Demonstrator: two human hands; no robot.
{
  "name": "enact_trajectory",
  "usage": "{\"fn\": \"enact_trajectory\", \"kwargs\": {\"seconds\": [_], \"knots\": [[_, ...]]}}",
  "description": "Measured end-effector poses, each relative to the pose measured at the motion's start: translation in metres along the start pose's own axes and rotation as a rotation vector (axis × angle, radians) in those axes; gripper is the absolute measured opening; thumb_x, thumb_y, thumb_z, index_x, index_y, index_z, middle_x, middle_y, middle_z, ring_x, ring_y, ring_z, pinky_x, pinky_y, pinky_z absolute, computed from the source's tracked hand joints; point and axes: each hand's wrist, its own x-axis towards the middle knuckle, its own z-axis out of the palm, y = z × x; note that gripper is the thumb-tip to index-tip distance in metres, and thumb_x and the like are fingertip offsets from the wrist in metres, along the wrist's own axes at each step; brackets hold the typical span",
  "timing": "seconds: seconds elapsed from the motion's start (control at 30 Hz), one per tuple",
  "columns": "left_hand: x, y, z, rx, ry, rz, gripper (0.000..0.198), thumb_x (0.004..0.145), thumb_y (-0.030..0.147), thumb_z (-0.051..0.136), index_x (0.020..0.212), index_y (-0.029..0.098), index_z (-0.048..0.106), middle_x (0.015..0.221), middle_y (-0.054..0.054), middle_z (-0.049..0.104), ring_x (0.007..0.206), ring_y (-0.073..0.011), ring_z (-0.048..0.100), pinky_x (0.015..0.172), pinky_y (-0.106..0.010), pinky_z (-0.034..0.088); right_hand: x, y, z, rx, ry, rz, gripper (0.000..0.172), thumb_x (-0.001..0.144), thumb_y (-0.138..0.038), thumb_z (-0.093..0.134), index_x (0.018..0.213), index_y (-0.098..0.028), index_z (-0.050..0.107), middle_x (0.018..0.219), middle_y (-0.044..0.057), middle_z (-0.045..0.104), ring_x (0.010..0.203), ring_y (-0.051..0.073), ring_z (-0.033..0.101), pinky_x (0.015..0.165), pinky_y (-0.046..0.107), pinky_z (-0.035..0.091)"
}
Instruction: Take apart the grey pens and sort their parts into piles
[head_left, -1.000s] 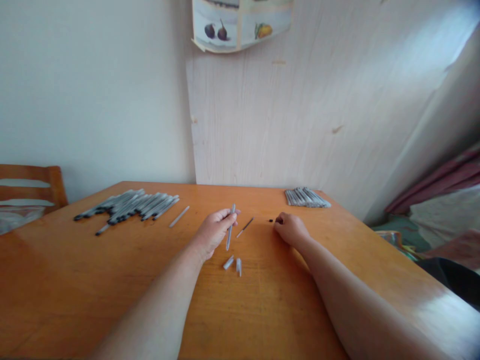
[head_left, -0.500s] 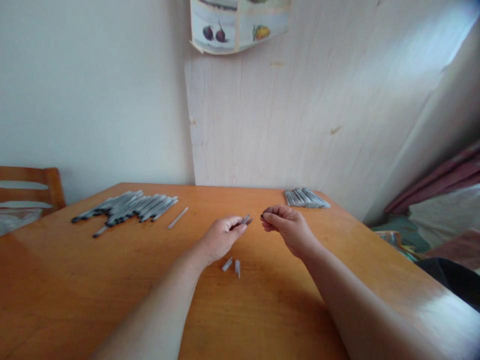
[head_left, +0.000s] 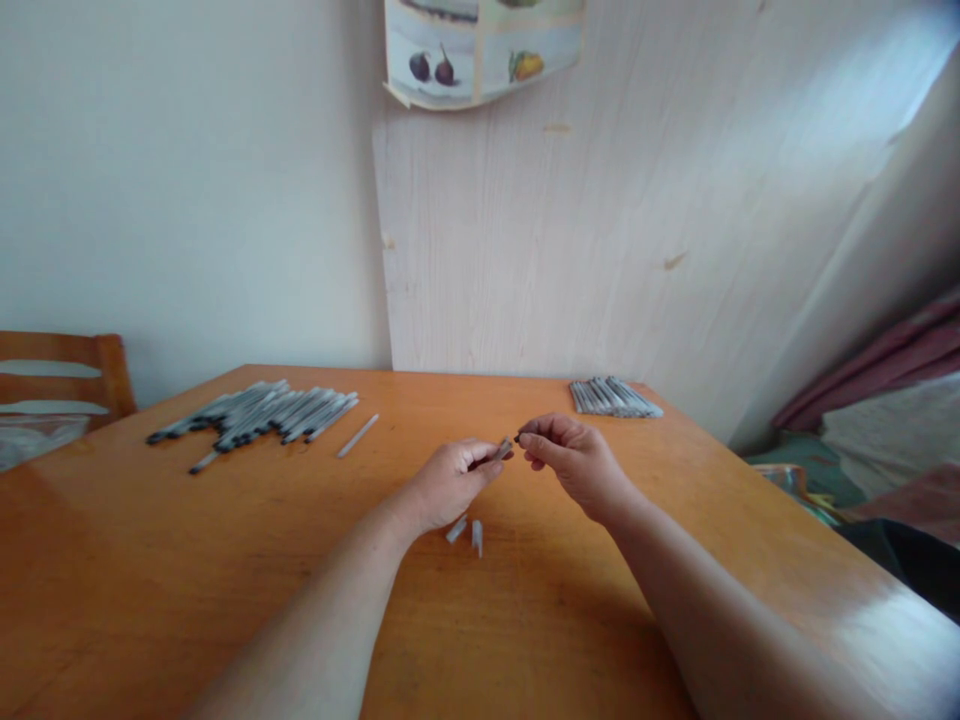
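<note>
My left hand (head_left: 448, 482) is closed around a grey pen barrel (head_left: 499, 451), whose end pokes out toward the right. My right hand (head_left: 566, 457) pinches a small black piece (head_left: 517, 437) at its fingertips, right at the barrel's end. Both hands hover just above the orange wooden table (head_left: 225, 560). Two short grey pen parts (head_left: 466, 530) lie on the table below my left hand.
A pile of grey pens (head_left: 255, 412) lies at the table's far left, with one loose grey tube (head_left: 358, 435) beside it. A smaller bundle of grey barrels (head_left: 613, 396) sits at the far right corner. A wooden chair (head_left: 60, 375) stands left of the table.
My right hand picked the small black piece off the table and brought it to the barrel's end. My left hand tilted the barrel from upright toward the right hand.
</note>
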Motion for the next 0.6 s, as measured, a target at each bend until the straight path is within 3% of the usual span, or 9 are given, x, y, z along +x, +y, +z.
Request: {"fn": "enact_trajectory", "kwargs": {"seconds": [0.6], "knots": [[0.0027,-0.0087,-0.0030,0.131,-0.057,0.014,0.032,0.090,0.035,0.051,0.115,0.023,0.067,0.109,-0.005,0.069,0.106,-0.0198,0.060,0.096,-0.033,0.043,0.0006,0.0017,-0.0023,-0.055,-0.052,0.015,0.018,0.080,-0.034,0.063,0.086,-0.017,0.065,0.074,0.002,0.062,0.064,0.012,0.053,0.060,0.026,0.043]]}}
